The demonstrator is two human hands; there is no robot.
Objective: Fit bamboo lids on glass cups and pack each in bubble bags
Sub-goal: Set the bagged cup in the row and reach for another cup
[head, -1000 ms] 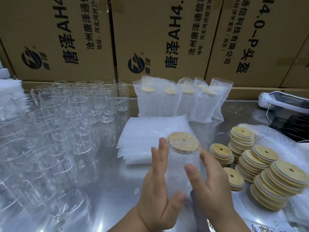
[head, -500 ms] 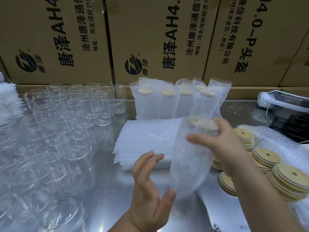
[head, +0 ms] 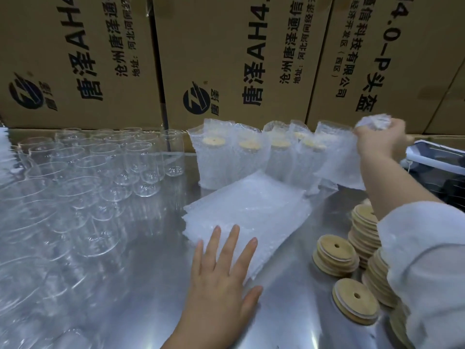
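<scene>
the right hand [head: 382, 142] is stretched out to the far right end of the row, its fingers curled tight round the bunched mouth of a bagged cup [head: 339, 167]; the bubble wrap crumples into a white tuft above the fist, and the bag leans with its top toward the hand. whether its base rests on the metal table [head: 141, 285] i cannot tell. it sits just beside the row of packed cups [head: 251, 157], which stand upright against the cardboard boxes [head: 226, 59], a pale bamboo disc showing through the wrap near the top of most. the left hand [head: 221, 280] lies palm down with straight, spread fingers, its fingertips on the near edge of the stack of flat bubble bags [head: 251, 212] in the middle of the table and its thumb out to the side, gripping nothing. the two hands are well apart. to the left a crowd of bare glass cups [head: 100, 167] stands open-mouthed, reaching from the boxes toward the near edge of the view, the nearest ones blurred. on the right, beside and under the white sleeve [head: 427, 260] of the right arm, bamboo lids [head: 337, 255] lie in short stacks, each with a small round hole in the middle; the sleeve hides part of them. beyond the right wrist a white and dark device [head: 437, 157] lies at the table's right edge, mostly cut off
</scene>
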